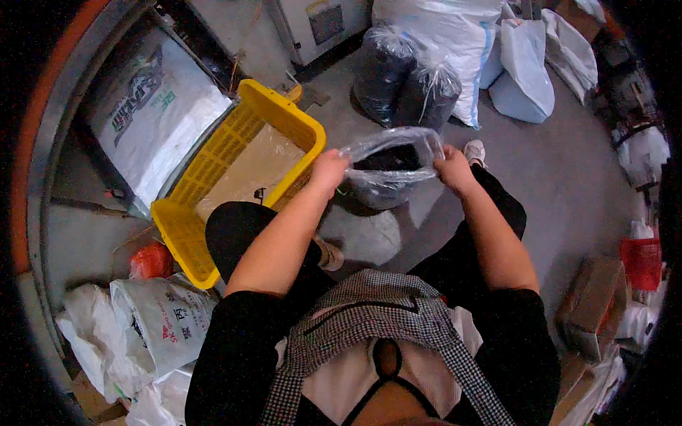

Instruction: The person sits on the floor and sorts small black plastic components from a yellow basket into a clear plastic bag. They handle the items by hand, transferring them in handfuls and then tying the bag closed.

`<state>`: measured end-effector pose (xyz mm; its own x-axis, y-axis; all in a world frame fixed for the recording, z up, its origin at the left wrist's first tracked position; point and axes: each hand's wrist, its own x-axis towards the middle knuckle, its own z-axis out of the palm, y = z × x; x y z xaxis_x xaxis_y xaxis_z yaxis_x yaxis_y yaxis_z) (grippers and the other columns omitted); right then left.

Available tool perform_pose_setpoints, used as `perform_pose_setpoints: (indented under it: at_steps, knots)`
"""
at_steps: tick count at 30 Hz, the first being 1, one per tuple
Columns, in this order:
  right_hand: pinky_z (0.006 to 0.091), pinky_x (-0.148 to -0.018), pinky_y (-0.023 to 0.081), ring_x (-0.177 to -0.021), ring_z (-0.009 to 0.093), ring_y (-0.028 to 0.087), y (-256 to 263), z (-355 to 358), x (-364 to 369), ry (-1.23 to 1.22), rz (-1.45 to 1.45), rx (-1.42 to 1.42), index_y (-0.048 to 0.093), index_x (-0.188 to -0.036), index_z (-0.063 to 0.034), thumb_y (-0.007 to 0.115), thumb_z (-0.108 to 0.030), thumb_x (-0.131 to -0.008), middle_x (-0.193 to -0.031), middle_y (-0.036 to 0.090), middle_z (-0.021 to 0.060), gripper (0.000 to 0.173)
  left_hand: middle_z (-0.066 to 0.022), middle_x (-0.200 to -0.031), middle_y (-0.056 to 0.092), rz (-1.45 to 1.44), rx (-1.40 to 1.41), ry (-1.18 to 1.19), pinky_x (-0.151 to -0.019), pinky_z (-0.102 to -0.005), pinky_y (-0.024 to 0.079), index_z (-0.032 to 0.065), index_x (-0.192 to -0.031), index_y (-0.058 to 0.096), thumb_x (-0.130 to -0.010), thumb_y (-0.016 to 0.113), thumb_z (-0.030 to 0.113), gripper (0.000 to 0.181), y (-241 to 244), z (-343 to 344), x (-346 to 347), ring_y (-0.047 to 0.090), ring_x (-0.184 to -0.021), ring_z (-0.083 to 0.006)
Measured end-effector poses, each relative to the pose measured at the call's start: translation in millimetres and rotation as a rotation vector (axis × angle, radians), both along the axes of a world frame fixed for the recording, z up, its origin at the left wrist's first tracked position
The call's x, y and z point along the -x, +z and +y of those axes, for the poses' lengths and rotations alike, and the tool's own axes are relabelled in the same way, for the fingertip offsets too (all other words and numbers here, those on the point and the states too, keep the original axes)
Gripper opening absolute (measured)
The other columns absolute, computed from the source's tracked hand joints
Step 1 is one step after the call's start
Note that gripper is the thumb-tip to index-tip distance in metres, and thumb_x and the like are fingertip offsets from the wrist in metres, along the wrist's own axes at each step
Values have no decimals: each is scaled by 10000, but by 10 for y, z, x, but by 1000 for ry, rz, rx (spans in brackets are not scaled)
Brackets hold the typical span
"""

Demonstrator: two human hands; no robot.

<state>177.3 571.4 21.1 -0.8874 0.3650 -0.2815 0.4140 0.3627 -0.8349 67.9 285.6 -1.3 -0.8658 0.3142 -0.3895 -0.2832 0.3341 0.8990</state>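
Between my knees a clear plastic bag stands on the floor with its mouth spread wide and dark contents inside. My left hand grips the left side of its rim, and my right hand grips the right side. Close to my left forearm stands a yellow plastic basket, tilted in the view, with a brownish sheet and a small black piece in it. What the dark contents are, I cannot tell.
Tied clear bags with dark contents and a large white woven sack stand ahead. White printed sacks and a red bag lie at left. A cardboard box is at right.
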Motion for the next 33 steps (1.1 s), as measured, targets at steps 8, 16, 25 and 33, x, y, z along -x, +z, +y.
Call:
perform_pose_setpoints:
  at_steps: [8, 16, 25, 33]
  knots:
    - [422, -899, 420, -1087, 364, 480, 590, -327, -63, 98, 280, -823, 630, -1073, -88, 671, -196, -719, -1185, 504, 173, 372, -166, -1130, 524, 983, 585, -432, -741, -404, 512, 75, -903, 677, -752, 615, 116, 168, 917, 464, -308, 616, -862, -318]
    - [515, -888, 428, -1099, 390, 485, 449, -411, 148, 346, -272, -876, 646, -975, 21, 688, -325, -736, -1183, 506, 179, 422, -195, -1082, 574, 869, 994, -701, -724, -451, 518, 81, -871, 695, -778, 585, 152, 160, 346, 724, 279, 637, -847, -350]
    - [437, -802, 474, -905, 365, 582, 306, -22, 78, 239, 56, -688, 641, -884, -11, 631, -231, -796, -998, 550, 191, 237, -162, -858, 647, 492, 563, -291, -681, -410, 493, 50, -806, 668, -782, 660, 406, 357, 499, 251, 640, 625, -784, -350]
    - [451, -782, 485, -882, 386, 620, 263, -210, 107, 250, -323, -605, 653, -797, 7, 631, -359, -795, -962, 628, 232, 367, -183, -890, 663, 454, 901, -568, -779, -409, 502, -11, -904, 669, -754, 656, 399, 437, 500, 335, 373, 636, -889, -332]
